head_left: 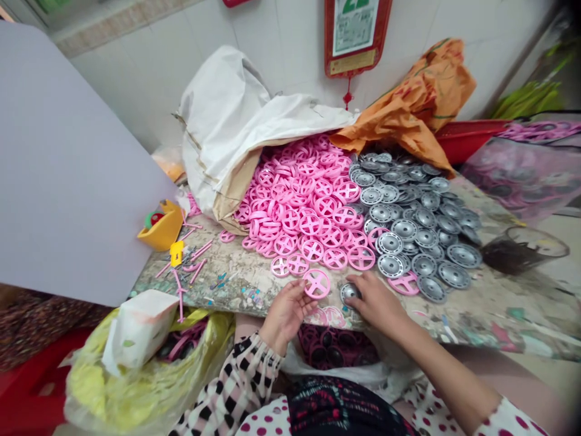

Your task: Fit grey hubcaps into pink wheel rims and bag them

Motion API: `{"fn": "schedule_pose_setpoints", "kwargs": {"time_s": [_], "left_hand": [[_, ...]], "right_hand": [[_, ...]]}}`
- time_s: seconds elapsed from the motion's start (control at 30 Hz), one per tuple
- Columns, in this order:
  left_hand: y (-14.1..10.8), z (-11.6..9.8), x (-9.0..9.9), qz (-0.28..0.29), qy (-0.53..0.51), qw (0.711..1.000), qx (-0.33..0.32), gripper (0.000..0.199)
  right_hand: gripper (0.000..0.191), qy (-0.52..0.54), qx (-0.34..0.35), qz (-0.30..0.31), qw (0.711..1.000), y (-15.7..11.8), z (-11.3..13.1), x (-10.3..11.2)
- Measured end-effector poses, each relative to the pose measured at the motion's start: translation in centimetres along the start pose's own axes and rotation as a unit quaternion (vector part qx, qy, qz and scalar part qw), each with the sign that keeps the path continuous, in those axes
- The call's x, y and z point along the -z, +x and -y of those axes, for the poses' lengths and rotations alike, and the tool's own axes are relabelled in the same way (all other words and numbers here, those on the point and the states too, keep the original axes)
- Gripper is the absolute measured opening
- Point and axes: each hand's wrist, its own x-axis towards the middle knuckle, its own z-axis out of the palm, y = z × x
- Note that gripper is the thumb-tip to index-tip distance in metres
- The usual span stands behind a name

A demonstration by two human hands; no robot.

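Two bare hands work close together at the near edge of a worn, paint-stained tabletop (483, 306) in the head view. The left hand (285, 312), coming out of a checked sleeve, pinches a pink plastic spoked wheel (316, 283) narrowly by its lower left rim. That wheel is tipped up, its open face turned toward the camera (being round, it is equally long every way across). Just right of it, the right hand (379, 303) has its thumb and fingertips closed around the right side of a silver-grey domed plastic disc (349, 293). The disc's domed face points upward; whether it is lifted or resting on the tabletop I cannot tell, since the fingers cover part of it.

Directly beyond the held wheel, a heap of pink spoked wheels (295, 206) spills from a white woven sack (227, 121) and crowds the space ahead. Beyond the right hand, a heap of grey discs (422, 218) lies below a crumpled orange sack (422, 91), with a loose pink wheel (405, 281) at its near edge. A clear cup of dark liquid (521, 251) stands right of the discs. On the left are thin pink plastic sticks (197, 272) and a yellow plastic container (166, 230).
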Motion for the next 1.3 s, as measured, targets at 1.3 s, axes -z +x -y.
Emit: {"fn": "schedule_pose_setpoints", "kwargs": {"time_s": [1.3], "left_hand": [[2.5,-1.5,0.9,-0.111,0.089,0.989,-0.04,0.013]], "right_hand": [[0.037,0.03,-0.014,-0.093,0.995,-3.6,1.2,0.6]]}}
